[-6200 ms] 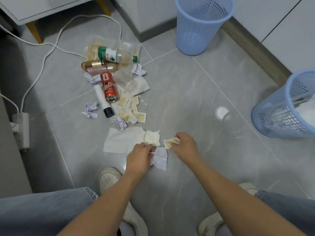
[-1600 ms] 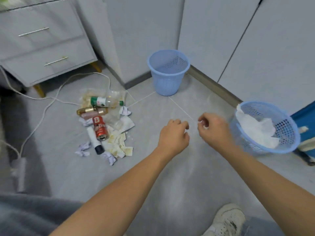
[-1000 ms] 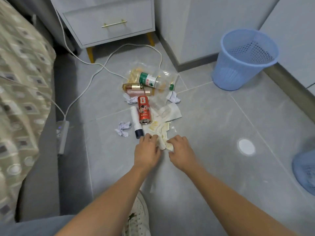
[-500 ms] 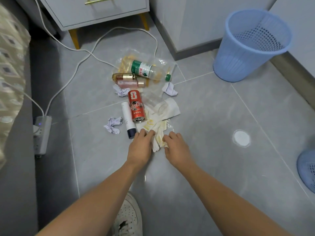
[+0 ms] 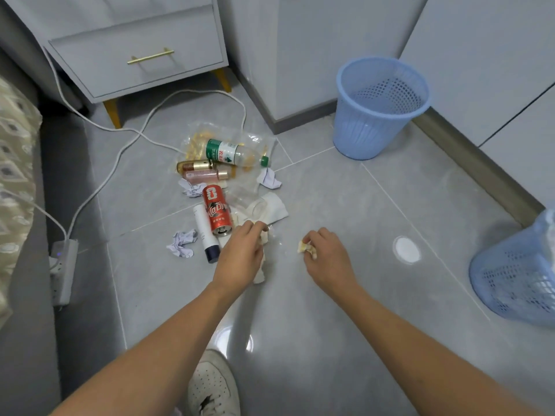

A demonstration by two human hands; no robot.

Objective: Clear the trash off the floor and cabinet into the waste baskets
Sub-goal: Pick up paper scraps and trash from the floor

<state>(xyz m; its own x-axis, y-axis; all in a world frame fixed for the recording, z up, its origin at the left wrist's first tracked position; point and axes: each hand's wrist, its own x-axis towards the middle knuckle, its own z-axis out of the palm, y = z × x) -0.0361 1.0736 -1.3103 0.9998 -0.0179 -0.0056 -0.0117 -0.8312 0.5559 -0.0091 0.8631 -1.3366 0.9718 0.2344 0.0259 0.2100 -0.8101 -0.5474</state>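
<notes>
Two pale blue plastic mesh waste baskets stand on the grey tiled floor (image 5: 345,295): one upright basket (image 5: 379,108) in the corner by the white cabinet fronts, and a second basket (image 5: 516,277) at the right edge, only partly in frame. The trash lies in one heap between the white bedside cabinet with a brass handle (image 5: 141,52) and the hands. It counts one clear plastic bottle with a green cap and green-and-white label (image 5: 235,153), lying on a crinkled clear plastic bag (image 5: 255,139); two small cosmetic bottles side by side — a gold-capped amber one (image 5: 195,165) and a pink one (image 5: 207,175); one red drink can on its side (image 5: 216,210); one white tube with a dark cap (image 5: 205,234) just beside the can; one clear glass or cup (image 5: 250,205), hard to make out; and three crumpled lilac-white paper balls (image 5: 181,243), (image 5: 192,187), (image 5: 269,178). White and yellow-stained tissues (image 5: 274,207) spread under the cup.

The left hand (image 5: 240,259) is curled palm-down over a bunch of stained tissue (image 5: 260,273), fingers closed on it right next to the can's open end. The right hand (image 5: 327,259) is apart from it, to the right of the heap, closed in a loose fist around a small yellowish crumpled scrap (image 5: 306,247) that pokes out by the thumb.

A white power cord (image 5: 126,139) runs to a power strip (image 5: 63,265) at the left.
</notes>
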